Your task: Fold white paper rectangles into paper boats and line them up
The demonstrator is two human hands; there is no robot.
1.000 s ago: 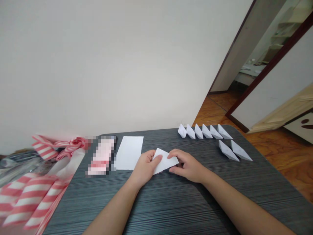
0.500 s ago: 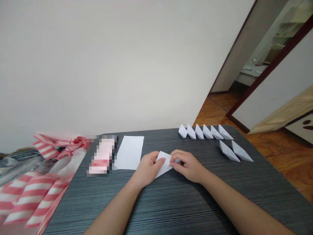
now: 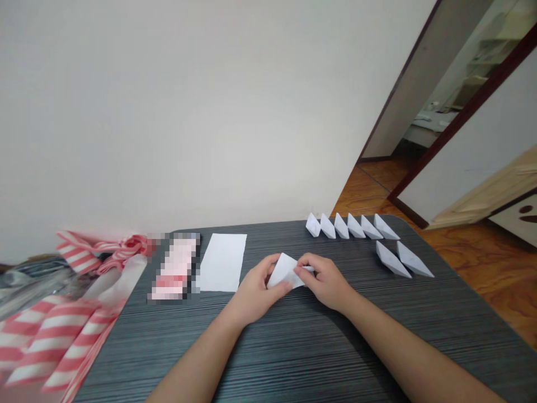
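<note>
Far left, pink-and-white striped wrapping (image 3: 54,336) slumps beside a blurred pink packet (image 3: 175,266) and a flat white paper sheet (image 3: 222,262) on the dark, ribbed tabletop (image 3: 293,347). Mid-table, the left hand (image 3: 255,294) and right hand (image 3: 325,282) both grip a creased white paper piece (image 3: 285,271) between them. Rightward, crisp angular folded paper boats (image 3: 352,226) stand in a row, with two more boats (image 3: 403,258) just nearer.

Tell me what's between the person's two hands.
A piece of folded white paper lies between the left hand and the right hand, held by the fingers of both, as the head view shows.
</note>
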